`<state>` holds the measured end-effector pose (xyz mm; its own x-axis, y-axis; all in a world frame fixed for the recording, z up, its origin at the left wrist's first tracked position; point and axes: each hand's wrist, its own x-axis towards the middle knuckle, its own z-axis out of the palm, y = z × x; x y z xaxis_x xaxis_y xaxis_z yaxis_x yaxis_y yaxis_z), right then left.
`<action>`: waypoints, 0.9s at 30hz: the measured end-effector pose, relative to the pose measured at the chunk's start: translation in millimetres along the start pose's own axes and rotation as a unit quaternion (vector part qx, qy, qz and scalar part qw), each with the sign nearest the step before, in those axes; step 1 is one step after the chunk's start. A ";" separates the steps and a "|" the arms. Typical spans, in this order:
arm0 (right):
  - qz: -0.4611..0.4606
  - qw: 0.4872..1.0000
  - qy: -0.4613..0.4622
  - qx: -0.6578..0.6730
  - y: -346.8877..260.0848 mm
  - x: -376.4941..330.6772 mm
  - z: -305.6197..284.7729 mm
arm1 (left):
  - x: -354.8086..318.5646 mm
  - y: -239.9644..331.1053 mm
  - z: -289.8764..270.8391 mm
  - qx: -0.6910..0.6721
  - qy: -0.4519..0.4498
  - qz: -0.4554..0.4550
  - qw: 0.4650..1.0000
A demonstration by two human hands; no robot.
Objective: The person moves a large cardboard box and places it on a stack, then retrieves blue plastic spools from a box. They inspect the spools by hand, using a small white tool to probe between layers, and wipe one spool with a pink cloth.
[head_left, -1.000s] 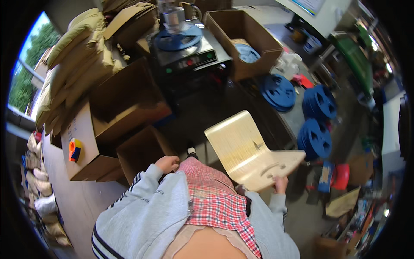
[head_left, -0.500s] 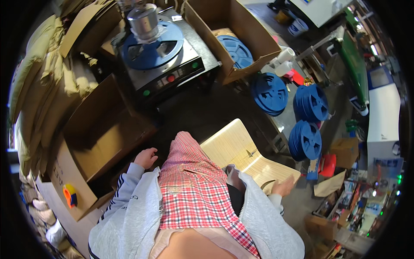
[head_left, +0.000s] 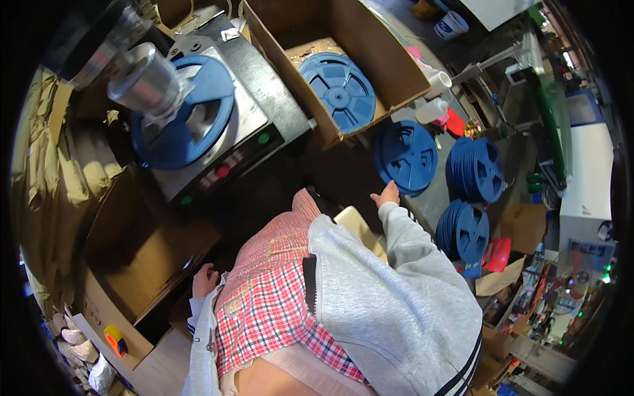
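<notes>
My right hand (head_left: 386, 195) reaches forward with thumb and forefinger apart, holding nothing. It is at the near edge of a blue plastic reel (head_left: 407, 158) on the bench; whether it touches is unclear. My left hand (head_left: 205, 280) hangs beside the checked apron, fingers loosely bent and nothing visible in it. Ahead on the left, another blue reel (head_left: 214, 135) lies on a machine (head_left: 247, 142) with red and green buttons, under a metal cylinder (head_left: 145, 79). Inside a cardboard box (head_left: 370, 39) beside that machine lies a blue reel (head_left: 338, 96).
Stacks of blue reels (head_left: 474, 170) (head_left: 463, 231) stand on the bench at right. A wooden chair (head_left: 362, 228) is partly hidden behind my right arm. At left are an open cardboard box (head_left: 125, 270), a tape dispenser (head_left: 115, 341) and piled sacks (head_left: 39, 171).
My right hand has left the wooden chair and moved forward to the blue reel on the bench. My body has turned and come nearer the machine; my left hand is lower and farther back.
</notes>
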<state>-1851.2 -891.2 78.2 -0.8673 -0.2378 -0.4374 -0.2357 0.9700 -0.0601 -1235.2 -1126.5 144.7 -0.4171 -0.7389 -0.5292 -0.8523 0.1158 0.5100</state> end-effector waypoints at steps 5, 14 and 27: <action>0.021 0.998 -0.014 -0.062 -16.5 84.2 22.1 | 71.5 99.7 58.8 -0.109 -0.050 0.007 0.993; -0.129 0.980 0.147 -0.040 37.4 158.0 47.7 | 176.7 87.8 158.6 -0.048 -0.028 0.048 0.997; -0.180 0.970 0.157 -0.040 58.4 174.3 80.8 | 154.3 164.6 222.4 -0.045 -0.013 0.092 0.995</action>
<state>-1980.6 -871.9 -74.0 -0.8103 -0.5764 -0.1056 -0.5704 0.8172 -0.0829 -1510.0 -1073.9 -3.8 -0.5731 -0.6928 -0.4377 -0.7289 0.1867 0.6587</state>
